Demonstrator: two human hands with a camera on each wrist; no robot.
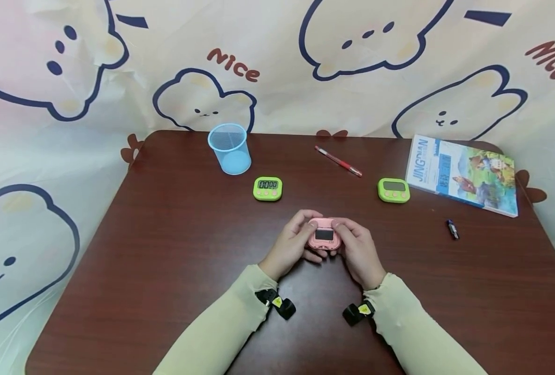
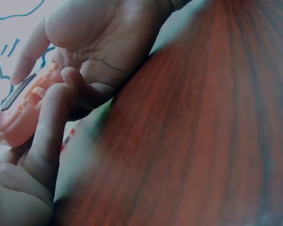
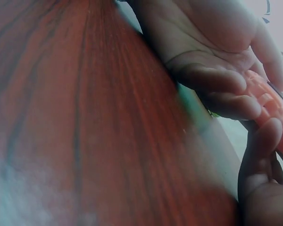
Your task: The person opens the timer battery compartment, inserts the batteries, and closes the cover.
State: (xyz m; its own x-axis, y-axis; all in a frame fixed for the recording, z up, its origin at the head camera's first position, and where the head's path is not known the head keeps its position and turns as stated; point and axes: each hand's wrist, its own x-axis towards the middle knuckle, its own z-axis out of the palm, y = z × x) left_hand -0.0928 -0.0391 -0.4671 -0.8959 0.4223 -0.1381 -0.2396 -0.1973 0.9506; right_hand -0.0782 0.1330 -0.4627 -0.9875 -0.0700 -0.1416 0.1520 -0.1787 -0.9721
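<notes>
Both hands hold a small pink digital timer (image 1: 324, 234) above the near middle of the table, its dark blank screen facing up. My left hand (image 1: 292, 242) grips its left side, thumb on top and fingers underneath. Opposite it, my right hand (image 1: 359, 250) grips the right side the same way. Both wrist views show the edge of the pink timer (image 2: 26, 115) between curled fingers. Beyond the hands lie two green timers: the left green timer (image 1: 267, 188) shows zeros, while the right green timer (image 1: 393, 190) has a blank screen.
A blue plastic cup (image 1: 232, 153) stands at the back left of the brown table (image 1: 174, 250). A red pen (image 1: 338, 161) lies at the back. On the right are a book (image 1: 465, 174) and a small dark battery (image 1: 452, 229). A printed curtain (image 1: 277, 104) hangs behind.
</notes>
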